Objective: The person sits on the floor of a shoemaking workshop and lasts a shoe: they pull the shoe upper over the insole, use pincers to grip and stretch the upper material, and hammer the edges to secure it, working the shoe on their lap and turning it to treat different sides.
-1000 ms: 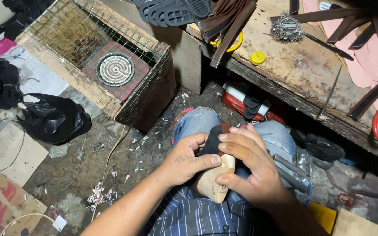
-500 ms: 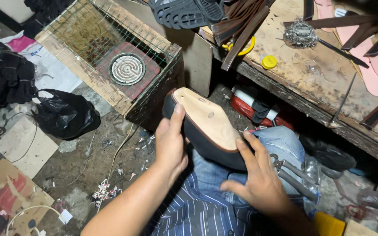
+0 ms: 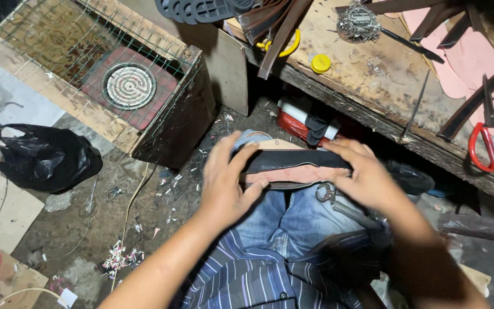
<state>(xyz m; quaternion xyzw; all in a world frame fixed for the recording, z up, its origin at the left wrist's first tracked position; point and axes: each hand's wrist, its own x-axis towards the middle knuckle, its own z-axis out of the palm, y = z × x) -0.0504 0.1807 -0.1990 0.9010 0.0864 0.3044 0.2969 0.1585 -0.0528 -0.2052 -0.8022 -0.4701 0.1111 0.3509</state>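
Note:
Both my hands hold a shoe on its form (image 3: 295,166) sideways over my knees: black upper on top, pinkish lining edge below, a tan sole board showing at the back. My left hand (image 3: 224,183) grips its left end, thumb underneath and fingers over the top. My right hand (image 3: 364,177) clamps the right end. Metal pincers (image 3: 338,203) rest on my right thigh just under the shoe.
A wooden workbench (image 3: 373,86) runs along the upper right with red-handled scissors (image 3: 493,140), a yellow cap (image 3: 320,63), pink cut pieces and dark strips. A wire-topped wooden crate (image 3: 144,120) with a round coil heater stands at left. A black plastic bag (image 3: 44,157) lies on the littered floor.
The shoe, earlier held upright and then tilted sole-up, has been turned on its side and lowered over my knees. Both hands shifted to its two ends.

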